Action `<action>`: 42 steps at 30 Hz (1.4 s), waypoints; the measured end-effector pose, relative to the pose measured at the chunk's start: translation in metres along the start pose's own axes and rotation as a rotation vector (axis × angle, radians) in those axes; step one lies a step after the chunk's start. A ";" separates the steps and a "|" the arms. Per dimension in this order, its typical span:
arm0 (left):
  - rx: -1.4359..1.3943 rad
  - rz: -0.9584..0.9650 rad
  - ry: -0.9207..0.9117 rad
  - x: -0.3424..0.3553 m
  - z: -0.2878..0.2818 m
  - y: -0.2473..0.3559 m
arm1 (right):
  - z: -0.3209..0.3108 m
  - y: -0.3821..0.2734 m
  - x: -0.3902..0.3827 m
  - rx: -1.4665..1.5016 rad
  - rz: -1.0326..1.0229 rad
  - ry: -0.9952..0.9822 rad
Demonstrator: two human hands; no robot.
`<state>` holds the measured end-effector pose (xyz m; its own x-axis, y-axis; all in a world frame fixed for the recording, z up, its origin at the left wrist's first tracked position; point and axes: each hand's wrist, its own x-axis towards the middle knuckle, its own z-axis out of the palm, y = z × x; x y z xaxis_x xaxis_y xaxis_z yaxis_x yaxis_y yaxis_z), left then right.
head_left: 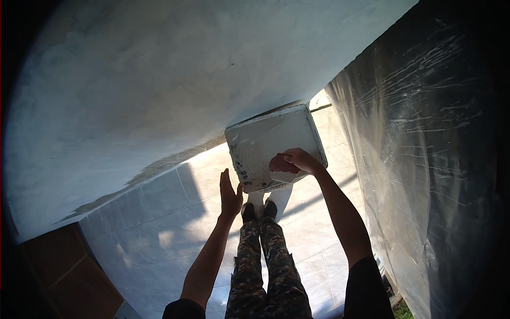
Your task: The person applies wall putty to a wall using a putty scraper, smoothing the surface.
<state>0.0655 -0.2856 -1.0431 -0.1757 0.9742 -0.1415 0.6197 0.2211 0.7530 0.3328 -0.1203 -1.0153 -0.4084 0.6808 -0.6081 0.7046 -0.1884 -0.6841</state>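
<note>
From my station I have 1 feed, the head view, and in it the right hand pinches a dark-red scraper between thumb and fingers, over the lower right part of a rectangular tray coated inside with whitish paste. The left hand is spread beside the tray's lower left corner, thumb apart from the fingers, holding nothing I can see. My worry is the tray: with no hand visibly gripping it, a hard press near its near edge could tip it. A loose pinch or smeared fingers could let the scraper slip, and paste pushed over the rim could drop onto the shoes or tiled floor. I can't make out what supports the tray, and the scraper's pale edge blends into the paste. The left thumb may be touching the corner, but from this angle I can't be sure. The dark fisheye border cuts off the pale wall and plastic sheeting.
</note>
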 end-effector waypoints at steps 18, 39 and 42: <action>-0.100 0.752 0.322 0.091 -0.251 0.327 | -0.185 -0.301 -0.253 1.238 -0.776 0.210; 0.092 1.355 1.036 0.080 -0.551 0.674 | -0.373 -0.560 -0.473 0.833 -1.376 0.691; 0.186 1.335 1.115 0.072 -0.579 0.703 | -0.395 -0.597 -0.496 0.733 -1.462 0.711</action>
<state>0.0456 -0.0854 -0.1524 0.1369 0.0004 0.9906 0.8224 -0.5574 -0.1135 0.3445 -0.0659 -0.1463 0.0412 0.6741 0.7374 -0.4247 0.6799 -0.5978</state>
